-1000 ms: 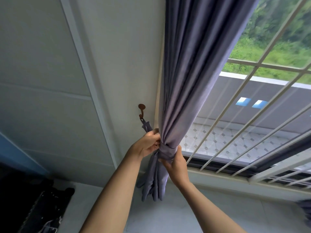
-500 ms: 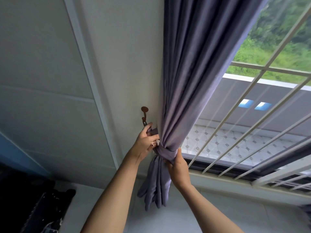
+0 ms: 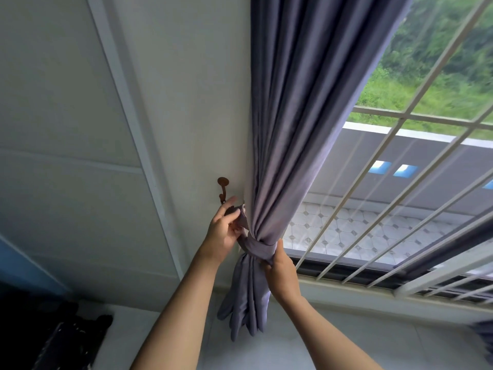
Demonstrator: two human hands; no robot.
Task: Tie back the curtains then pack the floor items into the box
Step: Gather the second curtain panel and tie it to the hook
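Against the wall left of the window, the purple curtain [image 3: 288,145] hangs gathered into a tight bundle, cinched by a matching tie [image 3: 257,247], its loose end drooping below. Nearest, the right hand [image 3: 281,271] grips the bundle just under the tie. Beyond it, the left hand [image 3: 222,231] pinches the tie's end beside the brown hook [image 3: 223,186].

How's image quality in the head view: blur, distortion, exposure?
Head view: wide-angle bend in the wall trim and window bars; greenery outside is smeared and bright but not blown out; bottom-left corner is near-black, detail lost; curtain, tie, hook, left hand and right hand are reasonably sharp; faint reflective streaks on the glass.
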